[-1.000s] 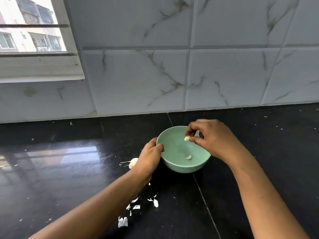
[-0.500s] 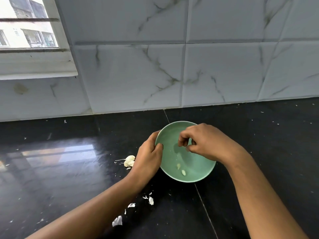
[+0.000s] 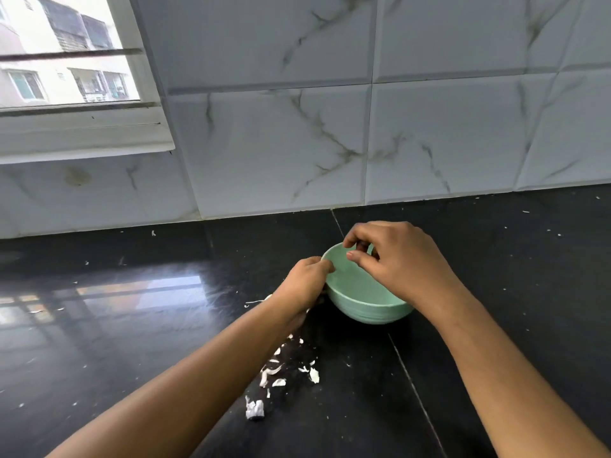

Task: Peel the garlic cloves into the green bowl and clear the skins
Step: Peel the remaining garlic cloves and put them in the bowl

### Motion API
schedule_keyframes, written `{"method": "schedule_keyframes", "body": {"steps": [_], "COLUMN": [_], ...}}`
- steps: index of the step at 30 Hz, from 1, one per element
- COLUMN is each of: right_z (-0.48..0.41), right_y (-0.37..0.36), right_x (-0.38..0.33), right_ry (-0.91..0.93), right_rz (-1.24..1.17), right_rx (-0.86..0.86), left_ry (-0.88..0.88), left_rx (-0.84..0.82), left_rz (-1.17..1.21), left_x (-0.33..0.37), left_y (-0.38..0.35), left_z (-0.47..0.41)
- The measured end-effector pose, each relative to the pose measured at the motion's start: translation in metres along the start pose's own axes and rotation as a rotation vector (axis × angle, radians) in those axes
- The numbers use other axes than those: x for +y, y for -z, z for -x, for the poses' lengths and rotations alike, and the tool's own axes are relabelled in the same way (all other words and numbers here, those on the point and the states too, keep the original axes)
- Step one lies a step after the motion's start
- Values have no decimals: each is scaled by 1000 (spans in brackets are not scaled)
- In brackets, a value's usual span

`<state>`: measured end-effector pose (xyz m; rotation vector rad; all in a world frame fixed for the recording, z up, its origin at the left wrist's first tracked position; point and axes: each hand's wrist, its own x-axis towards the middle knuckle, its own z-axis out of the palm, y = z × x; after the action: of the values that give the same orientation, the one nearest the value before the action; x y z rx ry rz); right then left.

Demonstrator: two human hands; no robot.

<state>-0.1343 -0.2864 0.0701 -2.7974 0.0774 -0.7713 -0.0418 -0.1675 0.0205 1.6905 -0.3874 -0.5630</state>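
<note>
Green bowl (image 3: 363, 304): upright on the black surface (image 3: 132, 358), near the tiled wall (image 3: 281, 143); its bottom is hidden at this angle.
Left hand (image 3: 305, 284): fingers clamped on the bowl's left rim, thumb over the edge.
Right hand (image 3: 400, 262): above the bowl's mouth, fingers (image 3: 350, 241) curled, thumb and fingertips slightly apart, nothing seen between them.
Garlic skins (image 3: 281, 371): white scraps scattered on the surface in front of the bowl, beside the left forearm.
Window (image 3: 66, 61): upper left.
</note>
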Motion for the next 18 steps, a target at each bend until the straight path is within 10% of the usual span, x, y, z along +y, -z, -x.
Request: {"method": "schedule_keyframes", "body": {"steps": [7,18], "right_z": [13,15], "right_y": [-32,-102], "right_x": [-53,-66], "right_ry": [83,-21], "right_rz": [-292,-4], "right_rx": [97,-222], "left_ry": [-168,-273], "left_rx": [178,256], "left_rz": [-40,-984], "left_x": [5,-56], "left_y": [77,135], "left_z": [32,57]}}
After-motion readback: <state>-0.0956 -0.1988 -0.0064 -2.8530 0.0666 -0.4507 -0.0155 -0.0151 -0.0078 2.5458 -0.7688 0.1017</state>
